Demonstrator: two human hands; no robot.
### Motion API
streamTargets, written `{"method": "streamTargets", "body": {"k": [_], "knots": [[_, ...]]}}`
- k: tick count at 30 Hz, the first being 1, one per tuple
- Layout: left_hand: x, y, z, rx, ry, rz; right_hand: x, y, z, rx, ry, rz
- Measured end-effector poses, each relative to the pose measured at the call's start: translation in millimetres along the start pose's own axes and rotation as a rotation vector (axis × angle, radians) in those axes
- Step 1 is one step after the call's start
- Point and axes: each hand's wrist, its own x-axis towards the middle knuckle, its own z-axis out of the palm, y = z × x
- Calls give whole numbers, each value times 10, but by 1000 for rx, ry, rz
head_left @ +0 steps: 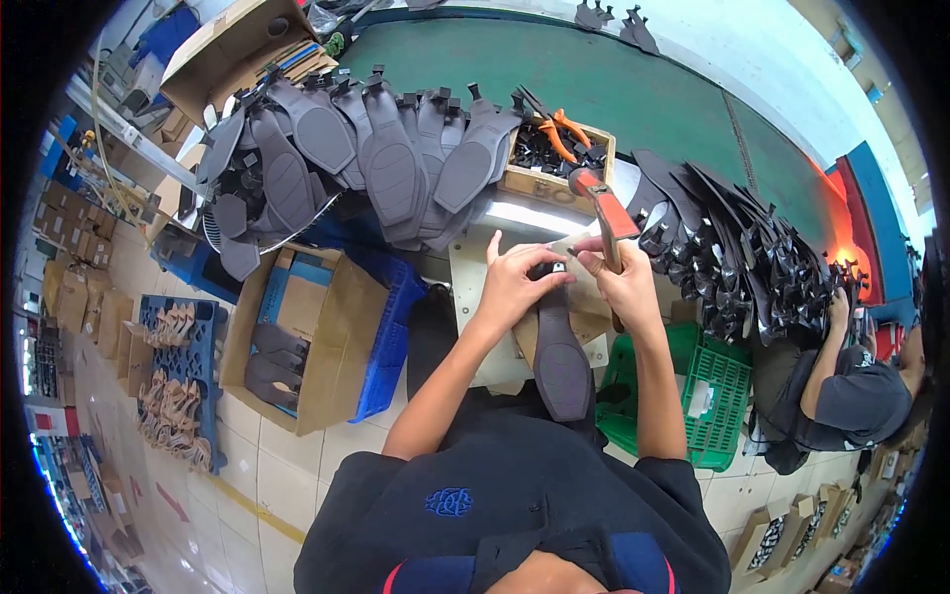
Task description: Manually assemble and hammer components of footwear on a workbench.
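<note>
A dark grey shoe sole [561, 368] lies in front of me with its broad toe end toward my body. My left hand [519, 284] grips its narrow heel end, thumb and fingers closed round a small black piece with a light spot on top. My right hand [630, 289] is closed round the handle of a hammer [606, 206], whose orange-red head points up and away from me. The right thumb and fingertip come close to the heel end; whether they pinch something small there, I cannot make out.
Many grey soles [394, 170] are piled at the far left. A wooden box [544, 185] holds small black pieces and orange-handled pliers [558, 141]. More black soles [727, 247] lie right. A cardboard box [336, 342] and green crate [717, 396] flank me; a co-worker [859, 391] sits right.
</note>
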Motion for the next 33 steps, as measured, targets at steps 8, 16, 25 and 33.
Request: {"method": "streamTargets", "body": {"k": [8,16,25,33], "knots": [[-3,-88,79,0,72,44,75,98,34,-259,-47,-332],[2,-88,33,48,11,55,25,-24,56,-404,-52,-440],[22,-27,-10,25,-5,45,13,-17,76,-356,-62,-465],[76,7,-45,-226,27,121,-5,45,28,-452,-20,-652]]}}
